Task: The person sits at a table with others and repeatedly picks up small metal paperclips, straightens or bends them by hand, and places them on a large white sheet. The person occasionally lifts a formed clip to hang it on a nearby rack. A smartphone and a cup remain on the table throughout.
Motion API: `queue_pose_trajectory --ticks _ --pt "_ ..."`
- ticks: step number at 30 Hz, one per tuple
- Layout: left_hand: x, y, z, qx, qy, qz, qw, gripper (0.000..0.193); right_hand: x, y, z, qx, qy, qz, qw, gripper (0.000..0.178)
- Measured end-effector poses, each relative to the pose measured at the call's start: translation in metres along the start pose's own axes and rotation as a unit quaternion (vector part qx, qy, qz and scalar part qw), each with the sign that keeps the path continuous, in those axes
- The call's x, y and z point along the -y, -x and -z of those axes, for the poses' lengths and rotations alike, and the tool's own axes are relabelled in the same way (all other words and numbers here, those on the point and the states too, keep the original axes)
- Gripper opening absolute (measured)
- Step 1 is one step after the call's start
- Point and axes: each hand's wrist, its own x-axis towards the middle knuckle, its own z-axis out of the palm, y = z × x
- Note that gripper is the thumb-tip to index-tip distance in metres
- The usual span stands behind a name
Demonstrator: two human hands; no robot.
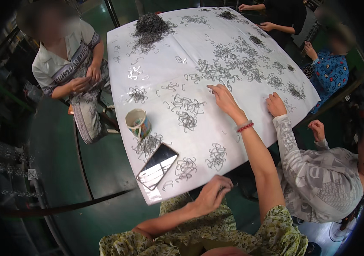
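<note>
Hooks [147, 146] flank phone [158, 166] and cup [139, 123]; left hand [210, 195] holds some, right hand's [226, 100] grip unclear.

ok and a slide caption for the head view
Right hand extended over a white table scattered with dark curved pieces, left hand by its near edge, other people around.

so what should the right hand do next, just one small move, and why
Probably pinch one loose wire from the big spread of curved wires: the right hand has its fingertips at or just over the near edge of that spread, so little reaching seems needed. The left hand is farther off, by the near edge of the table.
</note>
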Motion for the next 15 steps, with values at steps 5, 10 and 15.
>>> queue_pose_trajectory --ticks 5,10,15 --pt "0.002 0.008 -0.001 0.046 0.014 0.010 0.999 0.023 -0.027 -0.035 -0.038 0.016 0.154 -0.024 0.988 0.030" --pt "-0.003 0.003 0.002 0.035 0.024 0.010 0.999 0.020 -0.021 -0.026 -0.019 0.043 0.186 -0.115 0.975 0.015" --pt "-0.010 0.007 -0.003 0.016 0.015 0.004 1.000 0.014 -0.030 0.012 -0.012 0.037 0.121 -0.264 0.956 0.019"
